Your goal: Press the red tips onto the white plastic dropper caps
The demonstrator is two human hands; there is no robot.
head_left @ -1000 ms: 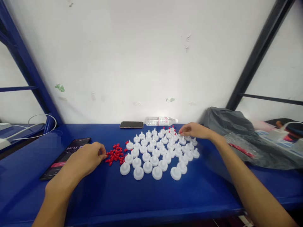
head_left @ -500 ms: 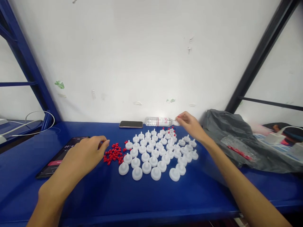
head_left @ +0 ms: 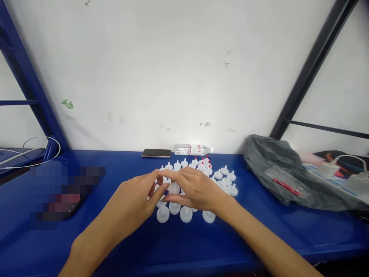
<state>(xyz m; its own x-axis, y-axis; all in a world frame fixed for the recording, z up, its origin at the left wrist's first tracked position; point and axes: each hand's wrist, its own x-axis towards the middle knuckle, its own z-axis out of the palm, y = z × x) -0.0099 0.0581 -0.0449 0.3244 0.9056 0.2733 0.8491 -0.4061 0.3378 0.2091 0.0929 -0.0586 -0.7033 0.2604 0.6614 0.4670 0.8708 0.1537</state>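
Both my hands come together over a spread of white round caps with narrow spouts (head_left: 186, 214) on the blue table. My left hand (head_left: 135, 198) is curled, thumb and forefinger close together; whatever lies between them is too hidden to name. My right hand (head_left: 196, 188) reaches in from the right, its thumb and forefinger bent around a white spouted cap (head_left: 173, 187), partly covered by the fingers. At the back of the group, several spouted caps carry small red tips (head_left: 202, 163). The loose red pieces are hidden behind my left hand.
A phone (head_left: 156, 153) and a clear bottle (head_left: 193, 149) lie along the wall. Another phone (head_left: 75, 200), blurred out, is on the left. To the right, a grey plastic bag (head_left: 265, 154) bears a clear packet of red pieces (head_left: 288, 186).
My right hand has left the bottle's neck and come down and left over the white caps. My left hand has moved right to meet it, covering the loose red pieces.
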